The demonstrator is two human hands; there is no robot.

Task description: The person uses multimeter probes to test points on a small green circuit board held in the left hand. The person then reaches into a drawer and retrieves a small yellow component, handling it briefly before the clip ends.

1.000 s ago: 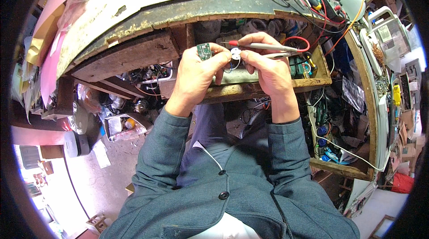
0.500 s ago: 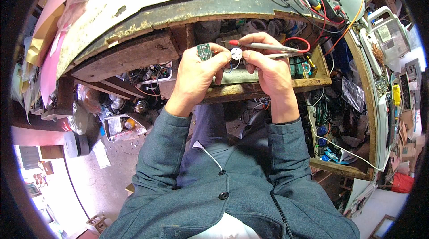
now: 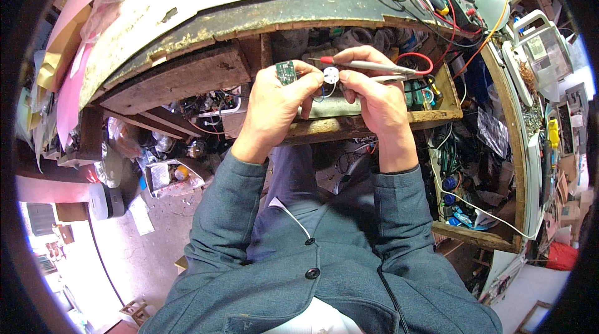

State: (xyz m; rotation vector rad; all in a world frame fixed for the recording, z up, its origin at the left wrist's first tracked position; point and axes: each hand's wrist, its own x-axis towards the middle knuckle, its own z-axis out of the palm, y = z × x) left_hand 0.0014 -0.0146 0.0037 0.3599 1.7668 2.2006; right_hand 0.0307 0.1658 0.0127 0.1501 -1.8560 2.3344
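Left hand (image 3: 274,106) half hides the green circuit board (image 3: 286,72).

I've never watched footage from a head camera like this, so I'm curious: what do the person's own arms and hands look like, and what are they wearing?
Both forearms come up from the lower edge in long sleeves of a grey-blue jacket, the cuffs ending at the wrists. The jacket front shows dark round buttons. The left hand and right hand are bare: no gloves, and no rings or watch that I can make out.
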